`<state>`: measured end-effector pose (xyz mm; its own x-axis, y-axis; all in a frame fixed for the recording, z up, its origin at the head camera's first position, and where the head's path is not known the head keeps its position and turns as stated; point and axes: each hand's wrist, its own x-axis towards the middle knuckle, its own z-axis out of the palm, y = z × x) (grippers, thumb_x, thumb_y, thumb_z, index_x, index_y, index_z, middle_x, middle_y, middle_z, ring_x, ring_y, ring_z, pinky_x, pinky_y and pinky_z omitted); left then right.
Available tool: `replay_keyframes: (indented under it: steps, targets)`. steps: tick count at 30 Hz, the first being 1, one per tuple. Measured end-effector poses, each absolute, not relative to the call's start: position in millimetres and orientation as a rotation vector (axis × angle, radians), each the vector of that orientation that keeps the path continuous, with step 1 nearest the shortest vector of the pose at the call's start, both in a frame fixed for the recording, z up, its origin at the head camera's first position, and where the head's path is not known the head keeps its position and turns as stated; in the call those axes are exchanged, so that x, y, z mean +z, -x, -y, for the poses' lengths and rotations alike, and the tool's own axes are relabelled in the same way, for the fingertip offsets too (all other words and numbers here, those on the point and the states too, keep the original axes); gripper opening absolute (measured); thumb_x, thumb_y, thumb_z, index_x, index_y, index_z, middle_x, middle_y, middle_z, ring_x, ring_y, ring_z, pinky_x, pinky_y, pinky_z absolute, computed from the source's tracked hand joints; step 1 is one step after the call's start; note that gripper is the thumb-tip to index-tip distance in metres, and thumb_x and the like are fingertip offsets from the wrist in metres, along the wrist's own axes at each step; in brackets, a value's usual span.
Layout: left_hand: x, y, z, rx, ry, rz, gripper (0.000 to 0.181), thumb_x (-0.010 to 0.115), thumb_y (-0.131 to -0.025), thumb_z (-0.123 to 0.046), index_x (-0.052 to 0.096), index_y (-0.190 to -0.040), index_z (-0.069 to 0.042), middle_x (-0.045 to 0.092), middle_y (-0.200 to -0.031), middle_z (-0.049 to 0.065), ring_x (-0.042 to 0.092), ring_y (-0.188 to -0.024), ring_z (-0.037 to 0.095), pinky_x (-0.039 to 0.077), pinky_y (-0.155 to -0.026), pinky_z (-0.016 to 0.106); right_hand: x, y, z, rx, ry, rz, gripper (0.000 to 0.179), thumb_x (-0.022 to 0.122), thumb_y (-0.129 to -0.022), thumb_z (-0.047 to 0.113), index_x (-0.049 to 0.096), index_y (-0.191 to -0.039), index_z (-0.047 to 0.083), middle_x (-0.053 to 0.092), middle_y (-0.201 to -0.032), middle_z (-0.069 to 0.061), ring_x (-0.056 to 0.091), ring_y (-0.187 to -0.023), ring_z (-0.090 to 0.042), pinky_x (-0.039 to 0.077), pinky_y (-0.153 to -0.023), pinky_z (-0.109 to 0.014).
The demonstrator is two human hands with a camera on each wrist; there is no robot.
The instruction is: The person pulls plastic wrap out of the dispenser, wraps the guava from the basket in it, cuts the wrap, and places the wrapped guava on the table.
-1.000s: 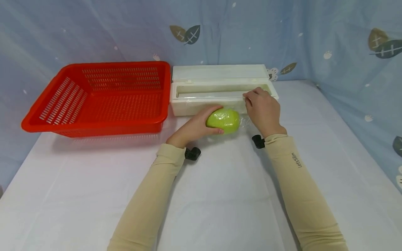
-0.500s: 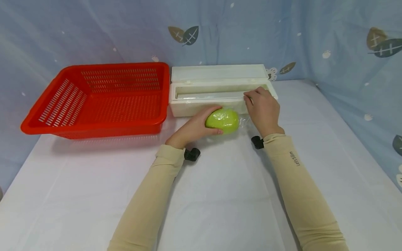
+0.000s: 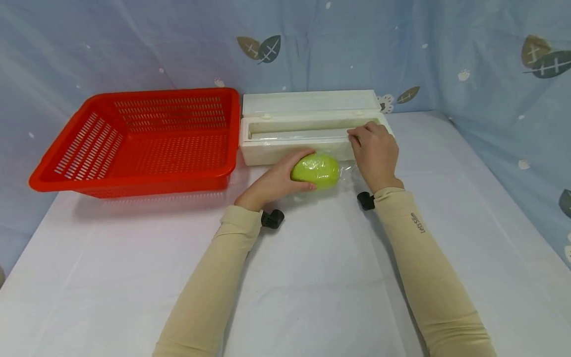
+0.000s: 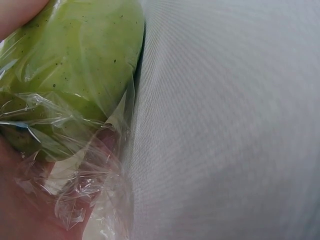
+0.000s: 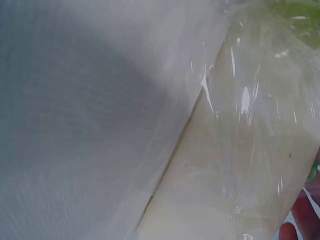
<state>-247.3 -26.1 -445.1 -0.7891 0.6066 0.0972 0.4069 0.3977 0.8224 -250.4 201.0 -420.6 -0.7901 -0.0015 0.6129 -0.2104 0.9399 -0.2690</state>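
Note:
My left hand [image 3: 278, 179] grips a speckled green fruit [image 3: 315, 171] from its left side, thumb in front. Clear cling film [image 4: 75, 185] wraps the fruit and gathers, crumpled, by the palm. From the fruit, film [image 5: 255, 100] spans the front of a long white cling film box [image 3: 294, 151], whose lid is up and whose white roll [image 3: 294, 135] shows inside. At the right end of the box's front edge, my right hand [image 3: 374, 151] has bent fingers drawn together. In the right wrist view those fingers [image 5: 302, 215] are at a small green piece [image 5: 313, 172], mostly out of frame.
A red plastic basket [image 3: 178, 181] with slotted walls stands left of the box, close against its end. Both rest on a white-covered table [image 3: 303, 277]. A blue patterned cloth [image 3: 339, 44] hangs behind the table and along its right side.
My right hand has shifted slightly right along the box's front edge. The left hand keeps its grip on the fruit, almost unmoved. The head view has shifted a little.

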Motion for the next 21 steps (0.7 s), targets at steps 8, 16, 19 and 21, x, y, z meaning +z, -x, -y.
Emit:
replay_keyframes:
  steps: [8, 16, 19, 21]
  targets:
    - [-441.9, 245.5, 25.3, 1.344, -0.88, -2.425, 0.077, 0.074, -0.07, -0.038, 0.032, -0.135, -0.028, 0.037, -0.126, -0.01, 0.037, -0.11, 0.01, 0.034, -0.093, 0.032, -419.4, 250.6, -203.9, 0.427, -0.154, 2.432, 0.015, 0.062, -0.085, 0.018, 0.071, -0.093, 0.01, 0.063, -0.089, -0.007, 0.054, -0.079, -0.026, 0.041, -0.061, -0.041]
    - [-443.5, 245.2, 25.9, 1.363, -0.872, -2.42, 0.077, 0.074, -0.07, -0.037, 0.033, -0.135, -0.028, 0.038, -0.126, -0.011, 0.037, -0.11, 0.009, 0.034, -0.093, 0.031, -419.4, 251.6, -205.2, 0.416, -0.121, 2.476, 0.016, 0.06, -0.085, 0.019, 0.07, -0.095, 0.01, 0.063, -0.092, -0.007, 0.054, -0.082, -0.027, 0.041, -0.063, -0.042]
    - [-443.9, 245.6, 25.9, 1.361, -0.873, -2.42, 0.077, 0.074, -0.07, -0.038, 0.033, -0.135, -0.028, 0.038, -0.126, -0.01, 0.038, -0.109, 0.01, 0.035, -0.092, 0.032, -419.5, 251.8, -205.3, 0.412, -0.122, 2.468, 0.016, 0.061, -0.085, 0.018, 0.071, -0.094, 0.01, 0.063, -0.092, -0.007, 0.054, -0.082, -0.028, 0.041, -0.063, -0.043]
    - [-444.2, 245.9, 25.7, 1.357, -0.871, -2.423, 0.077, 0.074, -0.07, -0.038, 0.032, -0.135, -0.029, 0.038, -0.126, -0.01, 0.038, -0.109, 0.01, 0.035, -0.092, 0.032, -419.3, 251.8, -205.6, 0.414, -0.123, 2.463, 0.016, 0.061, -0.085, 0.018, 0.071, -0.094, 0.01, 0.063, -0.092, -0.008, 0.054, -0.082, -0.028, 0.041, -0.063, -0.043]
